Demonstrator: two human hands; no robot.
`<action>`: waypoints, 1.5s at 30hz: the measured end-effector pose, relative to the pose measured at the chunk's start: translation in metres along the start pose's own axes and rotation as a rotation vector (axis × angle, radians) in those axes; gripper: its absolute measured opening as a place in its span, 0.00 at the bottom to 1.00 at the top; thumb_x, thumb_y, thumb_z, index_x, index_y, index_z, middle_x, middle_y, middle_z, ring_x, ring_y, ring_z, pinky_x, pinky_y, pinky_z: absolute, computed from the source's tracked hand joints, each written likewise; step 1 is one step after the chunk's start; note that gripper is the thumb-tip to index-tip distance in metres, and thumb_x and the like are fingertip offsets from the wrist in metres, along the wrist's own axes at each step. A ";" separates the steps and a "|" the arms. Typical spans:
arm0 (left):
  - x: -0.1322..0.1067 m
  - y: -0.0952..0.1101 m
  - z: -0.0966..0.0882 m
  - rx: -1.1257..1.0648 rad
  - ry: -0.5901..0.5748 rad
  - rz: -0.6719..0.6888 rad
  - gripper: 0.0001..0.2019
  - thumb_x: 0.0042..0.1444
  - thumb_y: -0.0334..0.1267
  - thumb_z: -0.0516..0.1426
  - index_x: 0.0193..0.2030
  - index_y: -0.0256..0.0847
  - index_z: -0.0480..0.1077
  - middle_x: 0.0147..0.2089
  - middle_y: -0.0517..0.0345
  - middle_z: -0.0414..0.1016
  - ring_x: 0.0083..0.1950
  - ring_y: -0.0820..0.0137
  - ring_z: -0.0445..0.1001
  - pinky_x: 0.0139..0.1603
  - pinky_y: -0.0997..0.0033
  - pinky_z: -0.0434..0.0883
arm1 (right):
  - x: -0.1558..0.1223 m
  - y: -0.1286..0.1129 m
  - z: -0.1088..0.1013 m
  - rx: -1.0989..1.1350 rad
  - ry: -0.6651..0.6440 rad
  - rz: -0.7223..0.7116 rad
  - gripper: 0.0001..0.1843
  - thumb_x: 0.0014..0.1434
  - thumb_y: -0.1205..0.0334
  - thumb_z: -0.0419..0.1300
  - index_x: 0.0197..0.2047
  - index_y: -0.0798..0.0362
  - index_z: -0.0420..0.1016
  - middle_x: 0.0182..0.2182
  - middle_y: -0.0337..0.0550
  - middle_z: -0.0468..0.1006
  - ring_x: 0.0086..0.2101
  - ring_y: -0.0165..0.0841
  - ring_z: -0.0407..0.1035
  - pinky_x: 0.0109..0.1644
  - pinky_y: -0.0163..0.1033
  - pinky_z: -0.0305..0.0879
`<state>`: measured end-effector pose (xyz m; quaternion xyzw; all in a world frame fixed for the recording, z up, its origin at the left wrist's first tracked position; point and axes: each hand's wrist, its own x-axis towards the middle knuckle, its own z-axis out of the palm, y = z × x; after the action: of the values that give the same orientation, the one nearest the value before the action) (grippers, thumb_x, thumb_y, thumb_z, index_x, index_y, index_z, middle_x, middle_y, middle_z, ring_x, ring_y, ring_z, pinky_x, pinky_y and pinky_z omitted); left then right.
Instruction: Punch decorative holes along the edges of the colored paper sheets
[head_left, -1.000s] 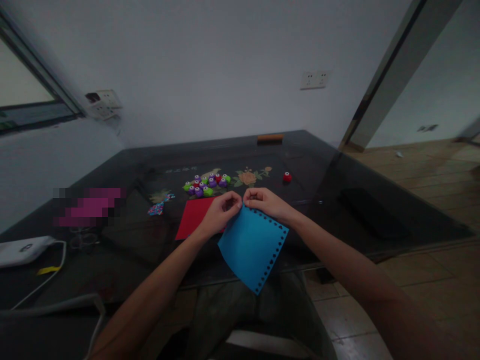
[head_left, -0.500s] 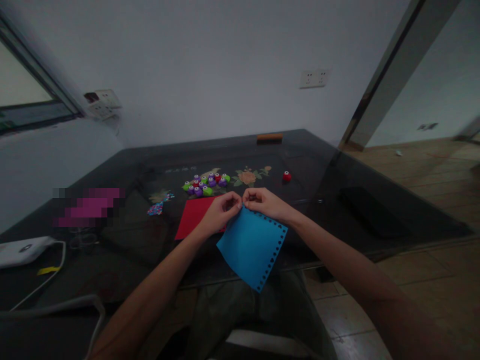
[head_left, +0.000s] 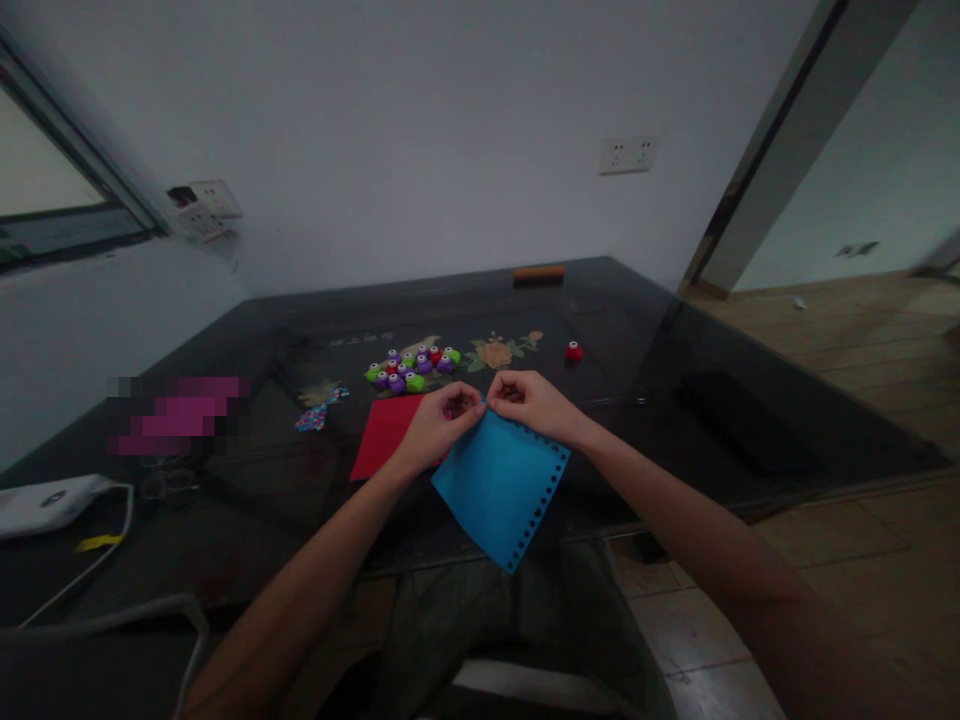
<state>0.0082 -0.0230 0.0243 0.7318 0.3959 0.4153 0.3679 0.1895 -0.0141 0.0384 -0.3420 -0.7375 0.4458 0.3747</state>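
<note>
While your left hand (head_left: pixel 441 425) and right hand (head_left: pixel 538 410) pinch the blue sheet (head_left: pixel 495 485) by its top corner above the worktop's (head_left: pixel 315 515) near edge, uneven pulling between them could tear it, because the dark, hole-like marks (head_left: pixel 538 512) probably weaken its right-hand edges.

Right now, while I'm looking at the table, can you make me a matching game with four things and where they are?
Things:
1. blue sheet
2. red sheet
3. lone little piece
4. brown bar

Matches:
A. near the far edge of the table
B. red with a white top, right of the printed flowers
C. in the grip of the left hand and the right hand
D. on the table, partly hidden behind the left hand

Right pairs: 1-C, 2-D, 3-B, 4-A
</note>
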 end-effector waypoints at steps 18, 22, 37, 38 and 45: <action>-0.001 0.002 -0.001 0.200 0.052 0.066 0.05 0.52 0.36 0.56 0.33 0.37 0.70 0.28 0.59 0.70 0.30 0.71 0.68 0.33 0.73 0.66 | -0.002 -0.004 0.002 -0.155 0.062 -0.006 0.02 0.48 0.71 0.56 0.27 0.56 0.69 0.23 0.37 0.71 0.25 0.27 0.64 0.29 0.31 0.59; -0.002 0.005 0.000 0.294 0.056 0.110 0.04 0.52 0.34 0.55 0.33 0.37 0.70 0.28 0.59 0.70 0.31 0.71 0.69 0.33 0.73 0.65 | -0.002 -0.003 0.002 -0.172 0.071 -0.009 0.04 0.47 0.72 0.55 0.27 0.57 0.70 0.23 0.38 0.71 0.25 0.27 0.65 0.29 0.32 0.59; -0.003 0.005 0.000 0.380 0.054 0.178 0.03 0.53 0.31 0.54 0.34 0.38 0.68 0.30 0.59 0.69 0.32 0.71 0.68 0.35 0.73 0.65 | -0.003 -0.006 0.002 -0.241 0.067 -0.027 0.05 0.47 0.73 0.55 0.26 0.57 0.70 0.22 0.38 0.71 0.25 0.28 0.65 0.30 0.32 0.59; -0.004 0.005 0.001 0.395 0.055 0.192 0.03 0.53 0.31 0.54 0.34 0.38 0.68 0.30 0.59 0.69 0.32 0.71 0.68 0.34 0.73 0.65 | -0.003 -0.006 0.002 -0.240 0.067 -0.027 0.05 0.47 0.73 0.55 0.26 0.57 0.70 0.22 0.38 0.71 0.25 0.28 0.65 0.30 0.33 0.59; -0.004 0.006 0.000 0.435 0.049 0.217 0.02 0.54 0.32 0.53 0.33 0.38 0.67 0.30 0.59 0.68 0.32 0.71 0.67 0.34 0.72 0.64 | -0.002 -0.003 0.003 -0.225 0.067 -0.017 0.05 0.46 0.74 0.54 0.26 0.56 0.69 0.22 0.37 0.71 0.25 0.27 0.65 0.30 0.32 0.59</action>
<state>0.0091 -0.0292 0.0284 0.8216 0.4039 0.3752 0.1451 0.1874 -0.0182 0.0401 -0.3905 -0.7726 0.3454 0.3623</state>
